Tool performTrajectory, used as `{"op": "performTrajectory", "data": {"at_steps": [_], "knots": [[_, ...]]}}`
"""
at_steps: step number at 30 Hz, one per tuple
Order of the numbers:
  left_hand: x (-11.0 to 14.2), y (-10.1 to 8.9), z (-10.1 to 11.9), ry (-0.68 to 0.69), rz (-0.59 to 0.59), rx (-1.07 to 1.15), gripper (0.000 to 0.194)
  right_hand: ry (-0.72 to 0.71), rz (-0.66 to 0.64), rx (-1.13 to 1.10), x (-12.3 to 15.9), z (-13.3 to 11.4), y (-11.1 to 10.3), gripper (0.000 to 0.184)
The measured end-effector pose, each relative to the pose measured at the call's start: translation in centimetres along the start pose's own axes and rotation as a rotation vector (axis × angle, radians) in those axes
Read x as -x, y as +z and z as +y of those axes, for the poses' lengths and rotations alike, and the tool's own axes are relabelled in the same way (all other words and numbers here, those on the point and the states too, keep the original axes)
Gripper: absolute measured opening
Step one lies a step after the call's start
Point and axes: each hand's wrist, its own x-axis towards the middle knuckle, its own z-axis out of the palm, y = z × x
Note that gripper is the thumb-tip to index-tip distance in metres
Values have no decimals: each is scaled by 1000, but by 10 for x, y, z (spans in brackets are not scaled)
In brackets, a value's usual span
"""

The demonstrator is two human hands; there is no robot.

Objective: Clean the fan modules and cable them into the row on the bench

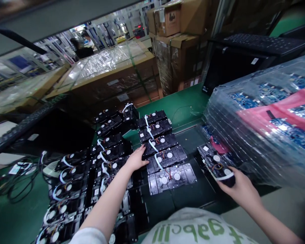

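One black fan module [217, 165] was clamped in the right hand [240, 191], near right, with a white ribbon cable [225, 177] across it. Left hand [136, 160] was laid flat and open against the third of five modules [162, 145] in a column on the green counter [190, 98]. More modules [71, 189] were ranked left, count unclear. Blue circuit boards [269, 96] were stacked far right in clear plastic [218, 112].

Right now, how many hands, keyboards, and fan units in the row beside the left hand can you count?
Hands: 2 (left hand, right hand)
Keyboards: 2 (left keyboard, right keyboard)
Fan units in that row: 5
Total: 9
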Motion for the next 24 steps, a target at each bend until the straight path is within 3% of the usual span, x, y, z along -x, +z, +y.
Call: {"op": "performTrajectory", "data": {"at_steps": [3, 8, 14, 16, 18, 21, 24], "knots": [[21, 6, 11, -6, 18, 8, 80, 3, 2, 9, 0, 0, 0, 69], [60, 33, 28, -4, -51, 50, 94, 26, -24, 21, 0, -1, -3, 69], [66, 50, 29, -32, -33, 38, 91, 55, -21, -43, 0, -8, -8, 70], [69, 48, 33, -47, 10, 5, 87, 148, 6, -108, 5, -11, -9, 70], [78, 46, 45, -18, 131, -34, 76, 307, 42, -190, 14, -15, -8, 72], [99, 53, 76, 155, 271, 1, 54, 535, 80, -366, 34, -23, -6, 76], [115, 74, 112, 387, 105, 117, 51, 703, 93, -584, 55, -40, -8, 77]]}}
